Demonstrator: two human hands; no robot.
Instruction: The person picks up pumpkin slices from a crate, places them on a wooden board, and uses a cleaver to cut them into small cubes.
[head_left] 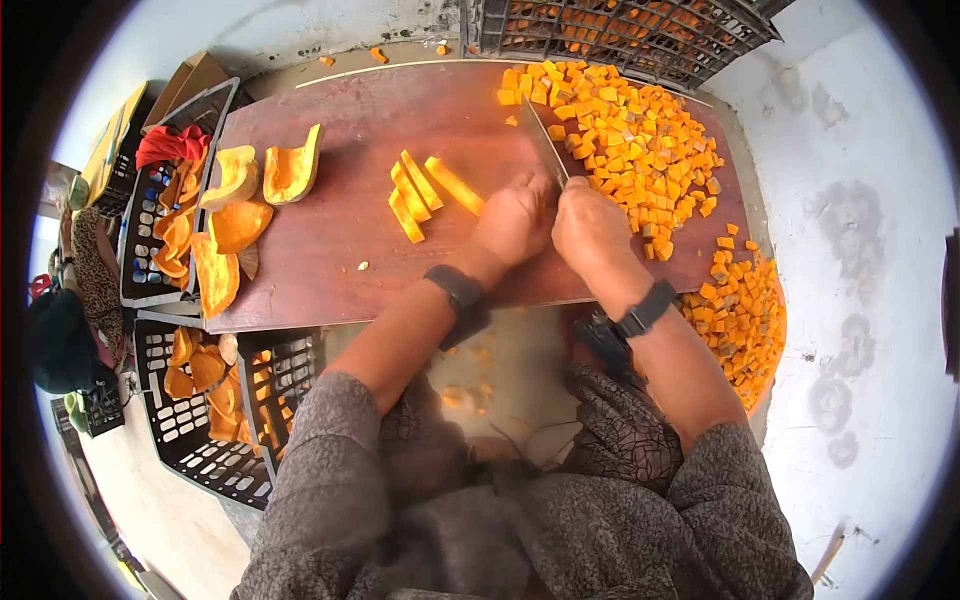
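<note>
My right hand [592,232] grips the handle of a large knife [545,148], whose blade points away from me across the brown wooden board [340,270]. Curled tight against the blade's base is my left hand [515,218]; whatever lies under its fingers is hidden. Just left of that hand lie several orange pumpkin strips [425,192]. A wide heap of diced pumpkin cubes [635,135] covers the board to the right of the knife.
More cubes fill an orange basin [770,360] at the board's right end. Pumpkin wedges [262,180] sit at the board's left end. Black crates [190,440] with pumpkin pieces stand on the left, and another crate [640,30] beyond the board. A pale floor lies to the right.
</note>
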